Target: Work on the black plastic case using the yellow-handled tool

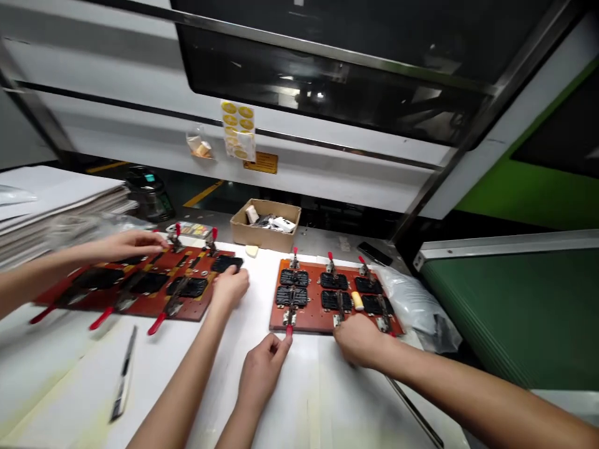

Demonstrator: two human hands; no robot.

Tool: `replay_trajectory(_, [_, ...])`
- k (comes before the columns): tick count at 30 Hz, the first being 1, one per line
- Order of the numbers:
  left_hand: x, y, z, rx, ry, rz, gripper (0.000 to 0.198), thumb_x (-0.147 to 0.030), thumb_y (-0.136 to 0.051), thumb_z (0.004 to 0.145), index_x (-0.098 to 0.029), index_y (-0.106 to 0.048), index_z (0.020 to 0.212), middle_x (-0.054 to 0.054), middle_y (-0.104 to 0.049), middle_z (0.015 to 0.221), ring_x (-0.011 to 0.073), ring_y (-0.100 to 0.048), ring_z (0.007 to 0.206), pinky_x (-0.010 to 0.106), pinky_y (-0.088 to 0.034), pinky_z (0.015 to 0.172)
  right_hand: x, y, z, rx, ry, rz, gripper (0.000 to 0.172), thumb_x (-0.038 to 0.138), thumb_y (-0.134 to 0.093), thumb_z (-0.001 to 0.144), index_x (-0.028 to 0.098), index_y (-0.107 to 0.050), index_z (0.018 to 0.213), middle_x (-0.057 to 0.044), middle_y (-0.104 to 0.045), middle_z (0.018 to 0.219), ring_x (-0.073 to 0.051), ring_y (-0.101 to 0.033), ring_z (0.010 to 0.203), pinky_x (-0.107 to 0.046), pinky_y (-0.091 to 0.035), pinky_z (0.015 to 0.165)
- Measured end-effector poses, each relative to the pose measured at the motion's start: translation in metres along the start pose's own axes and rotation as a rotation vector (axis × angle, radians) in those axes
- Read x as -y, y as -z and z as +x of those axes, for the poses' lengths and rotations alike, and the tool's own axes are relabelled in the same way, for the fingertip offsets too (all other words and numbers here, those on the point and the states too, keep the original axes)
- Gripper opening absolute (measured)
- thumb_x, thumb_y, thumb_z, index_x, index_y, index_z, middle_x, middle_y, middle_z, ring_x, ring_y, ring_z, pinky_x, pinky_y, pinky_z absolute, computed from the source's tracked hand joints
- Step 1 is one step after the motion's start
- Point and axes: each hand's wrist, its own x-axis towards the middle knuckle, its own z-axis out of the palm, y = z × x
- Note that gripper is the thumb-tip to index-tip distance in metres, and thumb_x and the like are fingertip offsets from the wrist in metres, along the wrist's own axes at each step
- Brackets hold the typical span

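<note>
A reddish-brown fixture board [306, 321] lies in front of me, with several black ribbed plastic parts [292, 296] set in it under red-handled toggle clamps. My left hand [264, 368] pinches the red toggle clamp handle [289, 330] at the board's near left corner. My right hand [360, 340] is closed at the near middle clamp [337, 318]; its handle is hidden under my fingers. A yellow cylindrical piece [357, 301] sits between parts just beyond that hand.
At left, a co-worker's hands [229, 287] work over a similar board [189, 308], one holding a black part [227, 264]. A cutter-like tool [124, 374] lies on the table. Behind are a cardboard box [264, 237] and phone [374, 254]; a plastic bag [412, 305] lies right.
</note>
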Motion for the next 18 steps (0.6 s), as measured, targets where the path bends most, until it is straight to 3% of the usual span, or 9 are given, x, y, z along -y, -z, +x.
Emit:
replay_trajectory(5, [-0.003,0.003,0.002,0.026,0.021,0.000,0.057,-0.077,-0.056,0.088,-0.024,-0.050,0.071,-0.004,-0.046,0.064,0.0160,-0.041,0.064,0.026,-0.031,0.064,-0.034,0.043,-0.021,-0.062,0.006,0.079,0.006,0.018,-0.073,0.085,0.017,-0.079,0.087,-0.012,-0.078,0.086,-0.028,-0.074,0.082,-0.031,-0.049,0.068])
replay_trajectory(8, [-0.001,0.002,0.002,0.037,0.030,-0.021,0.056,-0.077,-0.057,0.088,-0.024,-0.051,0.070,-0.003,-0.046,0.063,0.0162,-0.040,0.063,0.026,-0.030,0.062,-0.063,0.072,-0.021,-0.183,-0.062,0.135,0.026,0.043,-0.062,0.101,0.022,-0.074,0.091,-0.006,-0.074,0.081,-0.021,-0.068,0.074,-0.028,-0.040,0.062])
replay_trajectory(10, [0.002,0.001,0.004,0.034,0.027,-0.035,0.056,-0.076,-0.058,0.088,-0.024,-0.051,0.069,-0.003,-0.045,0.062,0.0162,-0.039,0.062,0.026,-0.029,0.062,-0.073,0.085,-0.005,-0.288,-0.147,0.163,0.040,0.052,-0.045,0.110,0.022,-0.071,0.102,-0.006,-0.075,0.088,-0.021,-0.067,0.079,-0.028,-0.037,0.064])
replay_trajectory(12, [0.004,0.000,0.006,0.012,0.010,-0.050,0.054,-0.074,-0.058,0.088,-0.023,-0.051,0.069,-0.003,-0.047,0.063,0.0166,-0.041,0.064,0.027,-0.030,0.064,-0.072,0.088,0.016,-0.356,-0.201,0.196,0.041,0.050,-0.042,0.112,0.021,-0.070,0.110,-0.008,-0.076,0.097,-0.021,-0.069,0.087,-0.028,-0.038,0.068])
replay_trajectory(14, [0.006,0.000,0.004,-0.017,-0.016,-0.067,0.051,-0.070,-0.057,0.089,-0.023,-0.052,0.070,-0.001,-0.052,0.065,0.0176,-0.045,0.067,0.028,-0.033,0.066,-0.061,0.084,0.035,-0.374,-0.205,0.235,0.034,0.044,-0.053,0.109,0.016,-0.073,0.107,-0.010,-0.075,0.097,-0.022,-0.070,0.091,-0.029,-0.039,0.071])
replay_trajectory(18, [0.007,-0.007,-0.004,-0.075,-0.035,-0.073,0.045,-0.061,-0.062,0.087,-0.023,-0.053,0.066,0.003,-0.061,0.067,0.0194,-0.051,0.068,0.031,-0.035,0.068,-0.025,0.069,0.059,-0.442,-0.210,0.346,0.028,0.033,-0.068,0.104,0.012,-0.070,0.086,-0.005,-0.068,0.079,-0.015,-0.066,0.072,-0.028,-0.050,0.067])
